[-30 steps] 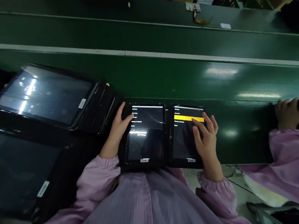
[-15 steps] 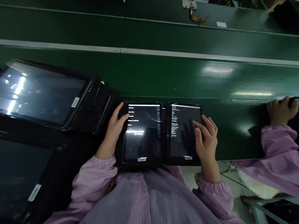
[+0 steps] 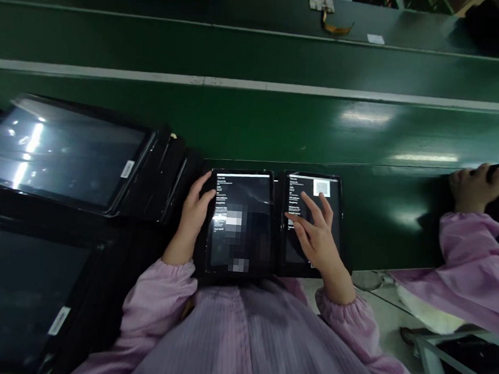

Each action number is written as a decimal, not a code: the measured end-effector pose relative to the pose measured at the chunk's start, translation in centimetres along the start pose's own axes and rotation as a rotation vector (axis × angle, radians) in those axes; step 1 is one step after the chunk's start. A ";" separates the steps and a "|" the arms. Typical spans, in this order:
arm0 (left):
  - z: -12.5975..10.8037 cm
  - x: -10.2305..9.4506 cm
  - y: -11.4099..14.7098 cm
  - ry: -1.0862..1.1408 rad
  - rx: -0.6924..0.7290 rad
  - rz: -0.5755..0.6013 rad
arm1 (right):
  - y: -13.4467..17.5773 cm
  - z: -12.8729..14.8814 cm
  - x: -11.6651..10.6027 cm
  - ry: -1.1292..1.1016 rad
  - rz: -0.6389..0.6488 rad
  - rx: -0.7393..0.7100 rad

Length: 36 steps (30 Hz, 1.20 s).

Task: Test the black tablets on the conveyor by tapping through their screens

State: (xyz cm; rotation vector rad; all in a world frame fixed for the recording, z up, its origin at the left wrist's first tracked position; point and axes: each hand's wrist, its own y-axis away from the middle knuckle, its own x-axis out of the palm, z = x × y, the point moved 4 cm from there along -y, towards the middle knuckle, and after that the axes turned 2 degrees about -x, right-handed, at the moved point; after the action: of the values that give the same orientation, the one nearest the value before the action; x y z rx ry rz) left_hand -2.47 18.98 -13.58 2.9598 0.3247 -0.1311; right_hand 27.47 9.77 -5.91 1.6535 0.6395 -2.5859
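1. My left hand (image 3: 191, 217) grips the left tablet (image 3: 240, 223) by its left edge, thumb on the screen.
2. My right hand (image 3: 316, 237) lies on the right tablet (image 3: 316, 214), fingers (image 3: 301, 219) spread and touching the screen, holding nothing.
3. Both tablets lie side by side, touching, at the green counter's (image 3: 254, 124) near edge, with stacked tablets (image 3: 64, 151) to their left.

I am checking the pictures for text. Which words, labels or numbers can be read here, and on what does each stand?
Left tablet: white menu lines, too small to read; part of the screen is blurred out.
Right tablet: white text lines and a square code, too small to read; the right hand covers part.
Stacked tablets: white stickers, print unreadable.
Belt: white label far off, unreadable.
No text reads clearly.
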 end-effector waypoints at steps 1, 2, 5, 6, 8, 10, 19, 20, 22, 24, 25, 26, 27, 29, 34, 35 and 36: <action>0.1 0.0 -0.1 0.000 0.002 0.000 | 0.0 -0.1 -0.1 0.005 -0.011 -0.001; 0.2 0.0 -0.1 0.000 0.000 0.003 | 0.0 -0.3 -0.3 0.012 -0.035 0.008; 0.5 -0.1 -0.2 0.004 -0.004 0.013 | 0.0 -1.4 -1.5 0.034 -0.157 0.078; 0.6 -0.1 -0.3 0.004 -0.001 0.014 | 0.1 -1.8 -2.0 0.038 -0.199 0.106; 0.7 -0.2 -0.3 0.000 0.008 0.016 | 0.2 -2.4 -2.7 0.040 -0.263 0.149; 0.7 -0.2 -0.3 -0.001 0.012 0.014 | 0.4 -2.6 -3.1 0.037 -0.295 0.179; 0.4 -0.1 -0.2 -0.019 0.022 0.017 | 0.6 -2.6 -2.9 0.004 -0.239 0.222; 0.5 -0.1 -0.2 -0.025 0.025 0.018 | 0.5 -2.6 -2.9 -0.002 -0.234 0.223; 0.6 -0.2 -0.3 -0.034 0.029 0.025 | 0.5 -2.6 -2.9 -0.014 -0.233 0.223; 0.7 -0.2 -0.4 -0.043 0.030 0.032 | 0.5 -2.6 -3.0 -0.017 -0.235 0.222; 0.7 -0.2 -0.4 -0.053 0.034 0.034 | 0.5 -2.6 -3.0 -0.015 -0.235 0.221; 0.7 -0.1 -0.3 -0.068 0.042 0.034 | 0.5 -2.6 -3.0 -0.011 -0.235 0.220; 0.5 -0.1 -0.3 -0.091 0.055 0.032 | 0.5 -2.6 -3.0 -0.007 -0.235 0.218; 0.2 0.1 -0.1 -0.140 0.084 0.023 | 0.4 -2.6 -2.8 0.004 -0.233 0.213; -0.2 0.3 0.2 -0.115 0.070 0.021 | -0.5 -3.1 -1.8 0.071 -0.221 0.191; -0.2 0.3 0.2 -0.095 0.060 0.023 | -0.8 -3.3 -1.6 0.082 -0.217 0.190; -0.2 0.3 0.2 -0.079 0.050 0.024 | -1.1 -3.5 -1.2 0.089 -0.211 0.192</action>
State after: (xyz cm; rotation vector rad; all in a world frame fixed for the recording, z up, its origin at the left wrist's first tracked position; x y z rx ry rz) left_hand -2.12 18.90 -13.37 2.9969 0.2796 -0.2556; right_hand 30.82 11.71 -5.72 1.8608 0.6179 -2.8132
